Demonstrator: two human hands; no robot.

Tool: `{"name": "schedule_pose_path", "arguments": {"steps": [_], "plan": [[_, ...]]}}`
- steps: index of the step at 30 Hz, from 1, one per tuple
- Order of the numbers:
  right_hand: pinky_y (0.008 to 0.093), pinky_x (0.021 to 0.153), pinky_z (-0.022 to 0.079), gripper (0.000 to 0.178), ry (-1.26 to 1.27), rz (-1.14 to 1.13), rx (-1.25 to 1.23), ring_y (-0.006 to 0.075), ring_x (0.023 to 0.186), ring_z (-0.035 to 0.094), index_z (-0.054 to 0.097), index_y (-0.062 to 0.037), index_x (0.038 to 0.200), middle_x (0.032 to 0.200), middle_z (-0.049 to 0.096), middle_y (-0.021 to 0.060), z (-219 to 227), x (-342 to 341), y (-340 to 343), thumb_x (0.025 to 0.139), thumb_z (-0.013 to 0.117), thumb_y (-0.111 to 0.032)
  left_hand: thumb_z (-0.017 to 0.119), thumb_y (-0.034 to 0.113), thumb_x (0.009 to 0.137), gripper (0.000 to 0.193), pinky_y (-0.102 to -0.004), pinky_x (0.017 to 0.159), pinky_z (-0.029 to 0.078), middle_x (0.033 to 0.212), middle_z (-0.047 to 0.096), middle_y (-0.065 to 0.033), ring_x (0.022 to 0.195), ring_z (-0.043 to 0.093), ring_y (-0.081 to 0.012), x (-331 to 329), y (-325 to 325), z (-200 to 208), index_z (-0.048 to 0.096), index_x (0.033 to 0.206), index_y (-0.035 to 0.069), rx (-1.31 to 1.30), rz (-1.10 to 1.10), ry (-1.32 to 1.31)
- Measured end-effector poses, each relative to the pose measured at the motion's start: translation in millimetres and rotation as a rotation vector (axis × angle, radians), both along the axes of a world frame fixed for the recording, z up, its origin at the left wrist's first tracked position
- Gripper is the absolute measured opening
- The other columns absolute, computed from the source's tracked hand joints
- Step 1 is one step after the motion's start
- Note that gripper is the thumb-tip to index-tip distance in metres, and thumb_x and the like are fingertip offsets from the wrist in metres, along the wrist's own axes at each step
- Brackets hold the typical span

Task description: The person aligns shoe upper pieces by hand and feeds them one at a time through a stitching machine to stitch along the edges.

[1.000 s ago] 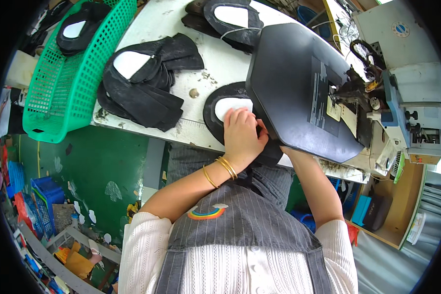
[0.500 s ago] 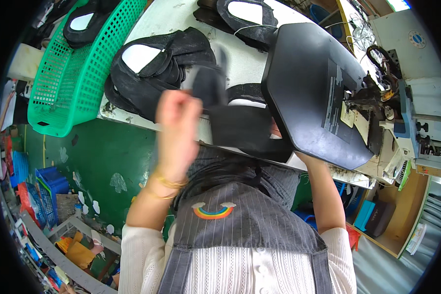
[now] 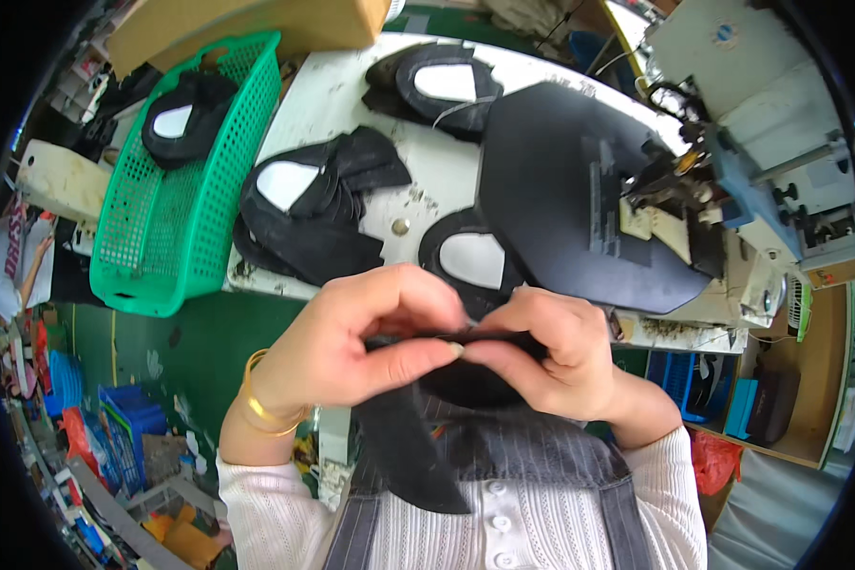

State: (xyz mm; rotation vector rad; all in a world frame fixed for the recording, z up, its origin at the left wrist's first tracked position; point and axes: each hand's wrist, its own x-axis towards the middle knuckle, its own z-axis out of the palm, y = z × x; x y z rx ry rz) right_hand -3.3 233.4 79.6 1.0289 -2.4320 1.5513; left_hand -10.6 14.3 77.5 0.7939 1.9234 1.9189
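Note:
My left hand (image 3: 380,332) and my right hand (image 3: 556,356) meet in front of my apron, thumbs and fingertips pinched together on the edge of a black fabric piece (image 3: 404,456). One long flap of it hangs down over the apron from beneath my left hand, and another part shows under my right. The fingers hide how its edges lie. Just beyond my hands, a black curved piece with a white oval (image 3: 472,259) lies on the white table (image 3: 437,176). A stack of similar black pieces (image 3: 342,237) sits to its left.
A green plastic basket (image 3: 214,218) with black pieces inside stands at the left. More black pieces (image 3: 427,109) lie at the far side. On the right, a black board (image 3: 551,190) extends before a sewing machine (image 3: 741,190). A cardboard box (image 3: 256,28) is at the back.
My left hand has come from over the table to meet my right, which has moved out from beside the black board. The black fabric is now pinched between both, closer to my body.

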Motion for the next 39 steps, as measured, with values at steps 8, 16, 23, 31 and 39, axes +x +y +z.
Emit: {"name": "schedule_pose_path", "arguments": {"steps": [8, 16, 23, 31, 39], "plan": [[0.0231, 0.056, 0.046, 0.006, 0.008, -0.358, -0.104, 0.0097, 0.06, 0.059, 0.061, -0.0002, 0.087, 0.07, 0.063, 0.0067, 4.8, 6.8, 22.0, 0.09, 0.065, -0.003, 0.061, 0.011, 0.095, 0.019, -0.0213, 0.074, 0.048, 0.09, 0.066, -0.0007, 0.082, 0.057, -0.0053, -22.1, 25.6, -7.3, 0.066, 0.104, -0.004, 0.218, -0.126, -0.256], [0.0261, 0.052, 0.046, 0.007, 0.206, -0.453, -0.032, 0.0168, 0.058, 0.062, 0.061, 0.0, 0.085, 0.07, 0.063, 0.0105, 13.1, -1.2, 23.8, 0.085, 0.068, 0.0, 0.067, 0.011, 0.091, 0.015, -0.018, 0.065, 0.044, 0.083, 0.06, 0.0048, 0.073, 0.05, -0.0004, -35.7, 36.3, 7.8, 0.066, 0.101, -0.001, 0.12, -0.103, -0.327], [0.0272, 0.051, 0.046, 0.008, 0.308, -0.419, -0.048, 0.0204, 0.056, 0.061, 0.061, -0.0003, 0.084, 0.07, 0.063, 0.0103, 11.7, -9.2, 23.7, 0.083, 0.069, 0.002, 0.071, 0.004, 0.085, 0.019, -0.0212, 0.069, 0.047, 0.092, 0.066, -0.0005, 0.08, 0.056, -0.0045, -36.9, 36.8, 16.0, 0.068, 0.104, 0.001, -0.111, -0.068, -0.044], [0.0305, 0.059, 0.049, 0.023, 0.653, -0.322, 0.047, 0.025, 0.065, 0.061, 0.064, 0.0051, 0.099, 0.082, 0.064, 0.0138, 61.5, -40.5, 32.3, 0.076, 0.063, 0.011, 0.077, 0.001, 0.07, 0.029, -0.0314, 0.069, 0.052, 0.09, 0.069, -0.0093, 0.078, 0.064, -0.0246, -65.5, 38.0, 59.9, 0.069, 0.098, 0.005, -0.216, 0.294, 0.85], [0.0351, 0.068, 0.056, 0.036, 0.703, -0.511, 0.418, 0.028, 0.08, 0.065, 0.066, 0.0041, 0.1, 0.095, 0.067, 0.0144, -23.4, -31.1, 57.5, 0.066, 0.061, -0.005, 0.061, 0.008, 0.072, 0.035, -0.0392, 0.084, 0.053, 0.106, 0.064, -0.015, 0.1, 0.061, -0.0295, -71.3, 56.1, -15.0, 0.065, 0.104, -0.004, -0.623, 0.237, 1.483]]}}
